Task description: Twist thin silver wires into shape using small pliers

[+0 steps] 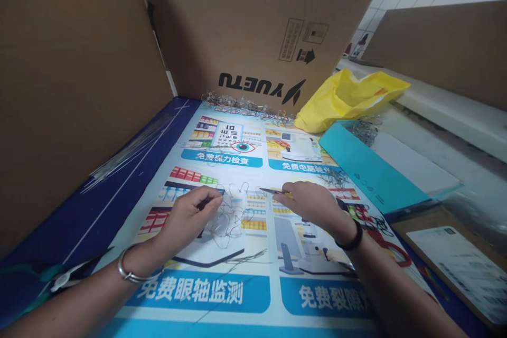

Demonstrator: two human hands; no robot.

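My left hand (188, 216), with a silver bangle on the wrist, is closed in a pinch on a thin bent wire (227, 224). The wire's loops spread to the right of the fingers, above a printed poster. In my right hand (311, 202), closed and wearing a black wristband, are narrow-nosed pliers (272, 191) with a dark tip and a bit of yellow at the grip. Their tip points left, close to the wire's upper end; whether they touch cannot be made out. Several straight wires (241, 259) lie on the poster below.
Cardboard panels (253, 21) stand at the back and left. Bent wire pieces (241, 101) line the poster's far edge. Straight wires (130, 153) lie left, scissors (67, 276) near left. At right are a yellow bag (344, 103), a teal folder (352, 169) and a labelled box (455, 259).
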